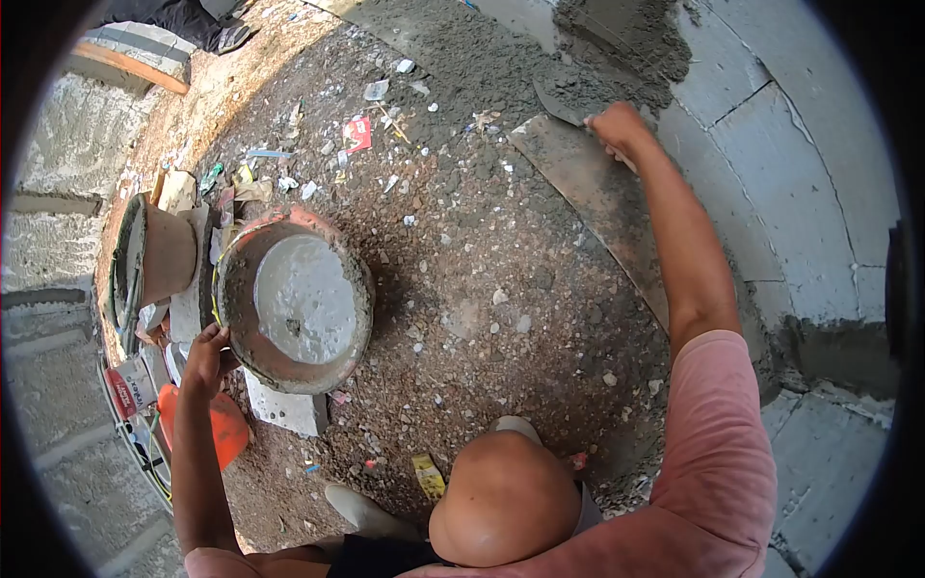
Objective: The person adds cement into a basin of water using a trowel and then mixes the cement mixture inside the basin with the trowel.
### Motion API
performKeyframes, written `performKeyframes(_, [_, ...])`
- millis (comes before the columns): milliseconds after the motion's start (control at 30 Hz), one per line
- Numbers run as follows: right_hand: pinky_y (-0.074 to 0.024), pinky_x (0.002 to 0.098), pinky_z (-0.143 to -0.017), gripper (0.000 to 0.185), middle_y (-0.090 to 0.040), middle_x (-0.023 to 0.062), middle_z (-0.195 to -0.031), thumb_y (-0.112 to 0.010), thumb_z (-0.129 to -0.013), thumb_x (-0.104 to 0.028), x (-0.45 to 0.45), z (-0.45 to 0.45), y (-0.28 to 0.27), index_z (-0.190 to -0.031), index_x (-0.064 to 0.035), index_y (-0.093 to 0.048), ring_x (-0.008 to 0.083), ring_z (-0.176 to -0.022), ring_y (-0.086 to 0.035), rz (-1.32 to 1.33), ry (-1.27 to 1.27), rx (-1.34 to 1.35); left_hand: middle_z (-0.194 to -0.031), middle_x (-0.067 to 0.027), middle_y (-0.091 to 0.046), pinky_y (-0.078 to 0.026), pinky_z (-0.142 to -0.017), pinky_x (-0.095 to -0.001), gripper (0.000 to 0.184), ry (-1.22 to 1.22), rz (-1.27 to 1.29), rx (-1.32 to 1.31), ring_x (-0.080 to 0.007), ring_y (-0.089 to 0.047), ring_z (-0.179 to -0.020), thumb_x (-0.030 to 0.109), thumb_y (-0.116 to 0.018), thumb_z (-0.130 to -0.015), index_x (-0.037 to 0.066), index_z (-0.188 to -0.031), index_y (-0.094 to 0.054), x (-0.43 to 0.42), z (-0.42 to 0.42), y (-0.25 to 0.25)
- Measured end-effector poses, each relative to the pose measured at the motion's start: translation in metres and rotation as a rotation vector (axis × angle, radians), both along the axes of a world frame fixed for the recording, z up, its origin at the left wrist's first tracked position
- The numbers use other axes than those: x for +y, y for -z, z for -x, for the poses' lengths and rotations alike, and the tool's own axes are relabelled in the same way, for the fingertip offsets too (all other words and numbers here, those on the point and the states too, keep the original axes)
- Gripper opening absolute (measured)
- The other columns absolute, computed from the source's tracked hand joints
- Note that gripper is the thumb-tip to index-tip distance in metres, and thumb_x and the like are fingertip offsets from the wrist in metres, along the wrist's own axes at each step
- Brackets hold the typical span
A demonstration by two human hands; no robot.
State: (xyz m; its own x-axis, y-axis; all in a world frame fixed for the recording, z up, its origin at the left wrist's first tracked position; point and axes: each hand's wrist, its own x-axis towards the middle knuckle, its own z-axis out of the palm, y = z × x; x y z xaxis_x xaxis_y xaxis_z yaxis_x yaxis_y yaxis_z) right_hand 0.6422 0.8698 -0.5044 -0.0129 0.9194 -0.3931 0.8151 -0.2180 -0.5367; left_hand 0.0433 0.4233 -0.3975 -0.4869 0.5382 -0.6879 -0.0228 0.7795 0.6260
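My left hand (205,358) grips the near left rim of a round, mortar-crusted bucket (354,332). Wet grey mortar (303,294) lies in the bottom of it. At the upper right, my right hand (621,130) is closed round the handle of a trowel (554,104), most of the handle being hidden by the fingers. The trowel's blade reaches into a heap of wet mortar (482,58) on the ground at the foot of the block wall. Below my right forearm lies a flat, worn board (597,197).
A block wall (771,164) with a mortar patch curves along the right. At left are a second bucket (166,255) on its side, an orange container (207,424) and a white block (286,407). Litter dots the gravel (462,289). Another person's dark-clothed leg (183,19) shows top left.
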Motion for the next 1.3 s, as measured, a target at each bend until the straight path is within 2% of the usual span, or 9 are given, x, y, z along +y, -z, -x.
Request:
performKeyframes(67, [-0.0514,0.0426,-0.058,0.036,-0.069,0.0171,-0.074,-0.067,-0.089,-0.03,0.001,0.009,0.005,-0.079,0.0042,-0.068,0.029,-0.063,-0.067,-0.019,0.012,-0.091,-0.105,-0.005,-0.068,-0.058,-0.084,-0.0365,0.022,0.008,0.011,0.009,-0.0183,-0.069,-0.089,0.022,-0.045,-0.106,0.008,-0.115,-0.06,0.0,-0.001,0.001])
performKeyframes(167, [-0.0564,0.0425,-0.074,0.034,-0.073,0.0182,-0.095,-0.064,-0.089,-0.03,0.012,0.017,-0.007,-0.096,0.0028,-0.072,0.0316,-0.085,-0.073,0.039,0.016,-0.272,-0.103,-0.0039,-0.068,-0.058,-0.081,-0.0347,0.022,0.022,0.042,0.048,-0.0164,-0.068,-0.087,0.023,-0.046,-0.106,0.008,-0.115,-0.06,0.0,0.001,-0.003])
performKeyframes(367, [-0.0486,0.0431,-0.104,0.041,-0.062,0.0151,-0.136,-0.062,-0.09,-0.028,0.029,0.034,0.011,-0.124,-0.0069,-0.068,0.0338,-0.126,-0.059,-0.102,0.118,-0.36,-0.101,-0.0024,-0.068,-0.057,-0.077,-0.0321,0.023,0.047,0.091,0.112,-0.0148,-0.067,-0.084,0.024,-0.048,-0.105,0.008,-0.116,-0.061,0.003,-0.001,-0.005])
performKeyframes(433, [-0.0498,0.0439,-0.102,0.039,-0.065,0.0162,-0.131,-0.062,-0.091,-0.03,0.021,0.036,0.02,-0.121,-0.0072,-0.069,0.0355,-0.122,-0.061,-0.176,0.155,-0.365,-0.102,-0.0025,-0.068,-0.057,-0.078,-0.0326,0.024,0.046,0.097,0.122,-0.0152,-0.067,-0.084,0.023,-0.048,-0.105,0.008,-0.118,-0.061,0.004,-0.002,-0.005])
performKeyframes(467, [-0.0504,0.0443,-0.101,0.038,-0.066,0.0168,-0.128,-0.063,-0.091,-0.031,0.019,0.038,0.022,-0.12,-0.0074,-0.07,0.0363,-0.12,-0.062,-0.222,0.175,-0.365,-0.096,-0.0006,-0.066,-0.051,-0.065,-0.0287,0.023,0.029,0.102,0.142,-0.0131,-0.062,-0.075,0.025,-0.048,-0.105,0.01,-0.117,-0.06,0.004,-0.004,-0.003])
performKeyframes(667, [-0.0519,0.0484,-0.093,0.035,-0.07,0.0202,-0.113,-0.062,-0.094,-0.035,-0.018,0.018,0.014,-0.113,-0.0068,-0.07,0.041,-0.108,-0.066,-0.411,-0.004,-0.363,-0.111,-0.0039,-0.068,-0.056,-0.085,-0.036,0.028,-0.016,0.015,0.021,-0.017,-0.067,-0.095,0.027,-0.047,-0.106,0.009,-0.124,-0.059,-0.003,0.001,0.007])
performKeyframes(833, [-0.0515,0.0501,-0.088,0.035,-0.071,0.0218,-0.106,-0.065,-0.092,-0.036,-0.086,0.043,-0.063,-0.111,-0.0071,-0.07,0.0423,-0.101,-0.067,-0.482,-0.22,-0.283,-0.117,-0.0042,-0.067,-0.054,-0.094,-0.0399,0.03,-0.095,-0.091,-0.023,-0.0201,-0.066,-0.102,0.028,-0.044,-0.107,0.009,-0.127,-0.057,-0.011,0.007,0.023])
performKeyframes(1067, [-0.0531,0.0503,-0.075,0.03,-0.071,0.0176,-0.097,-0.067,-0.091,-0.034,-0.198,0.147,-0.162,-0.104,-0.0076,-0.067,0.0407,-0.085,-0.067,-0.752,-0.69,-0.103,-0.1,0.0007,-0.064,-0.054,-0.083,-0.0366,0.019,-0.208,-0.229,-0.122,-0.0158,-0.062,-0.084,0.029,-0.055,-0.103,0.015,-0.115,-0.062,-0.015,0.004,0.032])
performKeyframes(1300, [-0.0545,0.0446,-0.069,0.021,-0.064,0.0107,-0.085,-0.067,-0.089,-0.027,-0.258,0.242,-0.17,-0.101,-0.0104,-0.062,0.0341,-0.085,-0.067,-1.202,-1.073,-0.525,-0.101,0.0056,-0.065,-0.055,-0.077,-0.0348,0.018,-0.119,-0.287,-0.222,-0.0135,-0.061,-0.08,0.03,-0.055,-0.103,0.018,-0.115,-0.062,-0.018,0.025,0.053])
